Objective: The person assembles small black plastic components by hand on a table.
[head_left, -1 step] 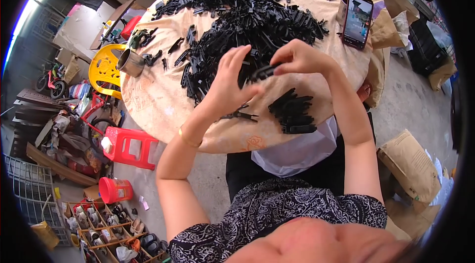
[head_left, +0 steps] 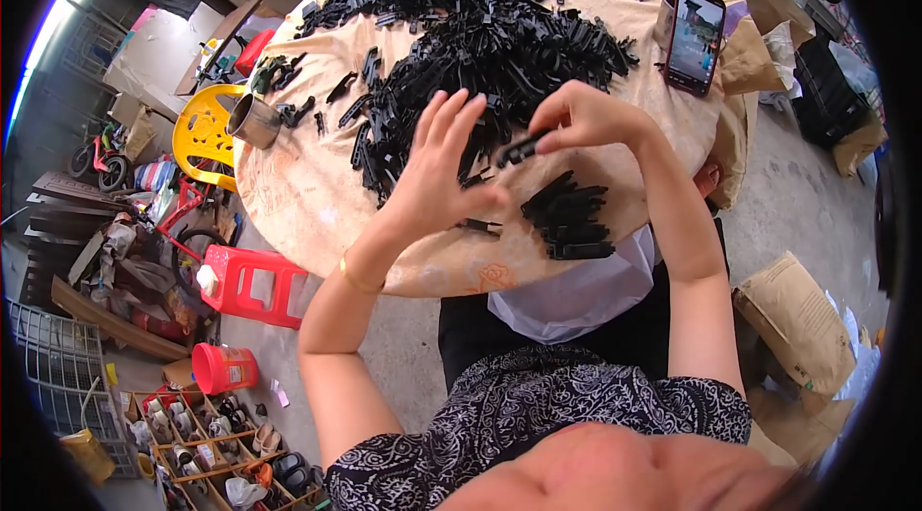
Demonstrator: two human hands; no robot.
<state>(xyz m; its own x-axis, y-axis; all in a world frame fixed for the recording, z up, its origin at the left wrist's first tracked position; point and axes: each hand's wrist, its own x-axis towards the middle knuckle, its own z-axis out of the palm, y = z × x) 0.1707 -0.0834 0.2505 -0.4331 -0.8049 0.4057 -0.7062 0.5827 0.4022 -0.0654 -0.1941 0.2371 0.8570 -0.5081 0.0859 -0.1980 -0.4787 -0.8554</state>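
Note:
A round table with a beige cloth carries a large heap of slim black plastic pieces. Between thumb and fingers of my right hand, one small black plastic piece is pinched above the near side of the heap. My left hand hovers to its left, fingers spread and nothing in them, partly hiding the heap. Below the hands, a neat stack of black pieces lies close to the table's near edge. A loose piece rests left of that stack.
A phone leans upright at the table's right against a cup. On the left stand a metal cup, a yellow chair, a red container and a red bucket. A white plastic bag hangs below the near edge.
The black piece in my right hand has turned and swung slightly, now sitting clear of my left fingers. My left hand has shifted a little, its fingers spreading more upright.

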